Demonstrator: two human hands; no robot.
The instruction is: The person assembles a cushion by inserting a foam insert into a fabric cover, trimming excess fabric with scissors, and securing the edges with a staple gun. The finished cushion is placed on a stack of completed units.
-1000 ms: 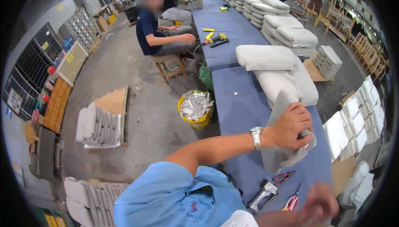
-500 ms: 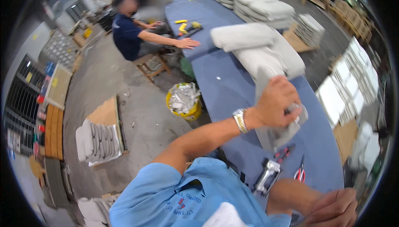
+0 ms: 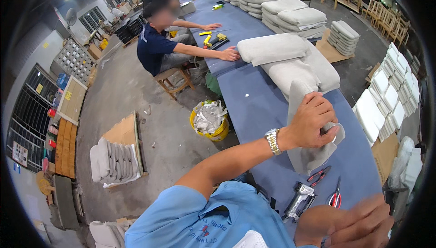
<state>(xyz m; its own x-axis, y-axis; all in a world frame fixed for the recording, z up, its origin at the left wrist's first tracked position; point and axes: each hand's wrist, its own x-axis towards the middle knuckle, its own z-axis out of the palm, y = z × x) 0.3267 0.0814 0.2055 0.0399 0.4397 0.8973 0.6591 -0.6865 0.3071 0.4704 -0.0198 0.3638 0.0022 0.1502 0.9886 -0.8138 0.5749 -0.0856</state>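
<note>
My left hand (image 3: 314,120), with a metal-band watch on the wrist, is closed round the edge of a light grey upholstered seat cushion (image 3: 297,150). The cushion stands tilted up on the blue-covered table (image 3: 263,150), and a loose fabric flap (image 3: 335,144) shows beside my fingers. Low at the right is my right hand (image 3: 361,225), smeared by motion, so its grip is unclear. Between my arms and the cushion lie a staple gun (image 3: 299,201), red-handled pliers (image 3: 319,175) and red-handled cutters (image 3: 335,199).
More grey cushions (image 3: 272,49) lie just beyond, with stacks (image 3: 295,16) farther along. A co-worker (image 3: 156,43) sits at the table's left side, a hand near the cushions. A yellow bucket of scraps (image 3: 210,120) stands on the floor. White-backed panels (image 3: 386,93) lean at the right.
The view has shifted, moving the scene slightly right and down. My left hand keeps its hold on the cushion. My right hand is blurred by motion; the co-worker's near hand reaches closer to the cushions.
</note>
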